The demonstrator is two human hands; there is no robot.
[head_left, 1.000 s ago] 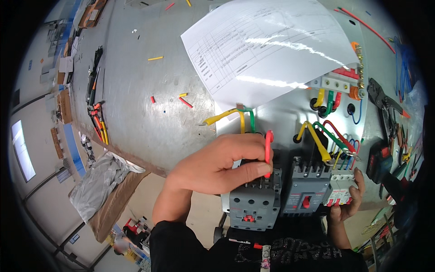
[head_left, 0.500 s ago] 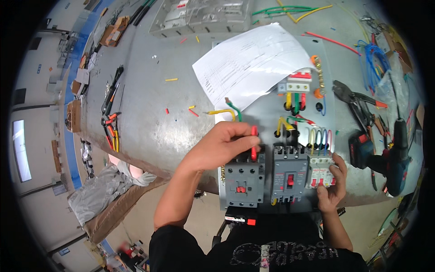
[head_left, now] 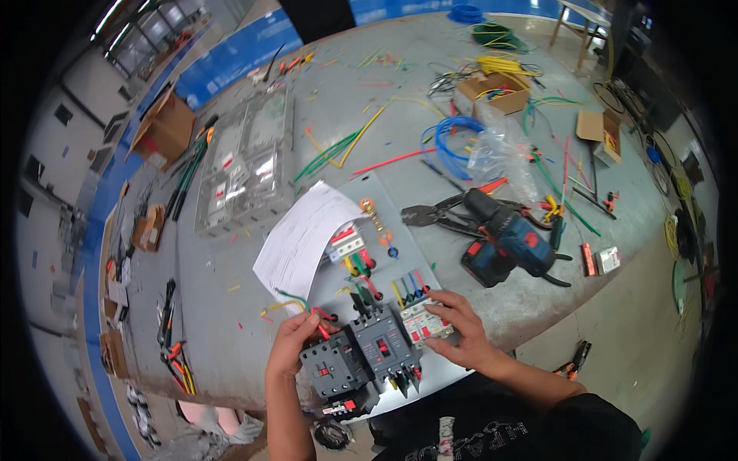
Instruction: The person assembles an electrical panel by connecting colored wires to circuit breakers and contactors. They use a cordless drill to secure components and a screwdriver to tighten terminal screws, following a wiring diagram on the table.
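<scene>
My left hand (head_left: 294,344) pinches a red wire (head_left: 322,330) at the top of a dark grey contactor (head_left: 327,367). Yellow and green wire ends (head_left: 288,298) stick up just beyond those fingers. In the middle, beside the contactor, stands a grey moulded-case circuit breaker (head_left: 384,344) with a red toggle. My right hand (head_left: 467,338) grips a row of small white circuit breakers (head_left: 421,323) on its right side, fingers over the top and thumb below. Everything is mounted on a grey metal plate (head_left: 382,207). A printed paper sheet (head_left: 296,242) partly covers another white breaker (head_left: 346,243).
A cordless drill (head_left: 515,234) and a crimping tool (head_left: 438,217) lie right of the plate. Beyond are blue coiled wire (head_left: 459,142), a plastic bag (head_left: 503,161) and a carton (head_left: 492,94). A clear plastic box (head_left: 244,165) stands far left; pliers (head_left: 177,367) lie near the left edge.
My view has swung up and to the right, so the plate appears tilted and more of the table shows. The left hand still pinches the red wire; the right stays on the small breakers.
</scene>
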